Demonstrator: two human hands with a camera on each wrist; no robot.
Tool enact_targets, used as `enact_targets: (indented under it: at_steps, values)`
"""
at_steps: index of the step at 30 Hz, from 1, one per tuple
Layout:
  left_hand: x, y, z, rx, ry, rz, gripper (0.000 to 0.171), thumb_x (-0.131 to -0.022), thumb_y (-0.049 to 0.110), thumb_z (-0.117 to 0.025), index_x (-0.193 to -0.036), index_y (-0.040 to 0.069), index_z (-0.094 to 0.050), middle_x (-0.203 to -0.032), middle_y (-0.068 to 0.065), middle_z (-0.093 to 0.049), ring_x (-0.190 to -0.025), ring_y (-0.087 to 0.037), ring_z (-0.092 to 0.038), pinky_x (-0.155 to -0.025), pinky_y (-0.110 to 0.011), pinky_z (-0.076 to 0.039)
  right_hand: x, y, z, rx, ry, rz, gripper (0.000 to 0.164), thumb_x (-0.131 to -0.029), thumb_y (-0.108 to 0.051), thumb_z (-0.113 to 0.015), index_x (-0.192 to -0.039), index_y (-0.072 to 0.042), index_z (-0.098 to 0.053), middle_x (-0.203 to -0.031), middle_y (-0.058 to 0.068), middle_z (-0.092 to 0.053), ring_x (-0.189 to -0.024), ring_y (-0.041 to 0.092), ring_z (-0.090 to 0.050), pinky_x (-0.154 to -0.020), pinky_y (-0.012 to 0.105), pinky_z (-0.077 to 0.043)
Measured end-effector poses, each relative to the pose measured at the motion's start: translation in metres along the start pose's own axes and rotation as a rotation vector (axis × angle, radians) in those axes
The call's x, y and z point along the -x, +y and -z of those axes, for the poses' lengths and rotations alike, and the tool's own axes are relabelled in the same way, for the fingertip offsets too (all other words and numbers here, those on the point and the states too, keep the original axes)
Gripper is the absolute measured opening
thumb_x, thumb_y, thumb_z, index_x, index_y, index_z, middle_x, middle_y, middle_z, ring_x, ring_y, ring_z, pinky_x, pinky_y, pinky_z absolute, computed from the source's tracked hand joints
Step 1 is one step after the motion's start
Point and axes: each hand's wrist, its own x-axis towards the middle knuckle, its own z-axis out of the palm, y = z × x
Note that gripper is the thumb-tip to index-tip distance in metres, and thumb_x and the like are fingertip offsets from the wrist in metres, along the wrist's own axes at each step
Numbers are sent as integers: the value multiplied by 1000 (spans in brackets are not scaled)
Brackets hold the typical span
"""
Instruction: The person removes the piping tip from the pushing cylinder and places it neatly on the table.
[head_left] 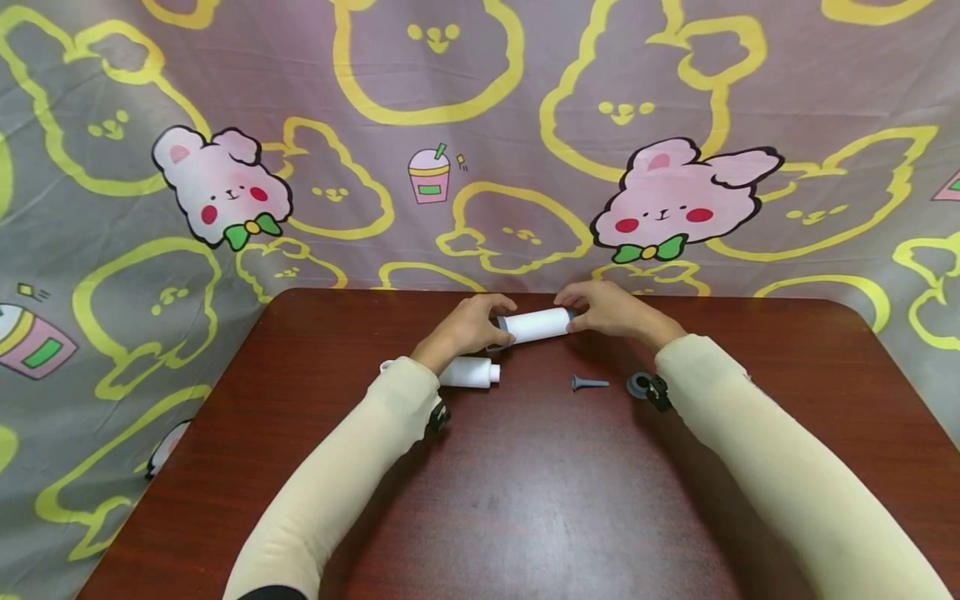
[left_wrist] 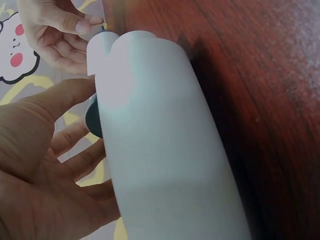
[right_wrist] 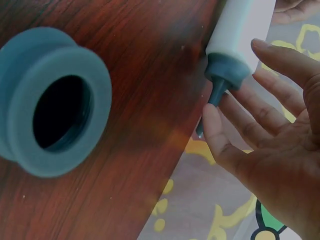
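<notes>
A white cylindrical tube [head_left: 536, 325] with grey end pieces lies across between both hands near the table's far edge. My left hand [head_left: 472, 325] holds its left end, thumb nearer me and fingers behind. At the other end, my right hand [head_left: 611, 312] has its fingers round the grey collar [right_wrist: 227, 69], which narrows to a grey nozzle [right_wrist: 217, 92]. One right fingertip is right at the nozzle's tip. Beneath my left wrist, a white bottle [head_left: 468, 372] lies on its side and fills much of the left wrist view, partly hiding the tube there.
On the brown table [head_left: 540, 500], a small grey funnel-shaped nozzle [head_left: 590, 383] lies in front of the tube. A grey ring-shaped cap [head_left: 640, 385] sits by my right wrist, its round opening showing in the right wrist view. A patterned curtain [head_left: 495, 150] hangs behind the far edge.
</notes>
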Motion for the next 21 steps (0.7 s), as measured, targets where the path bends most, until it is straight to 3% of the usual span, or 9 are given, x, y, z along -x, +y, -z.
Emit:
enact_targets:
  at_steps: [7,16,21]
  values:
    - [-3,-2,-4,-4,3,-16,54,-91,15,-82,-141,12,-64,-139,-13,-66,-119,-25,-64,-104,-39,-51,-7,2,-6,-11,-16,-1,41,-88,-1,-77,-127,6,-65,-125,29,-70,-121,44,-65,-108,58,-47]
    - [-4,-1,-7,3,-1,6,48,-91,14,-82,-136,14,-67,-131,-10,-69,-95,-19,-64,-82,-29,-53,-9,3,-8,-19,-19,-30,35,-88,1,-77,-121,7,-67,-120,27,-71,-114,39,-65,-103,54,-48]
    - [-5,-1,-8,16,10,14,44,-90,11,-82,-132,14,-70,-128,-9,-70,-91,-17,-64,-75,-26,-52,-10,5,-9,-14,-19,-30,31,-87,2,-77,-117,6,-68,-113,24,-72,-106,35,-64,-96,47,-48]
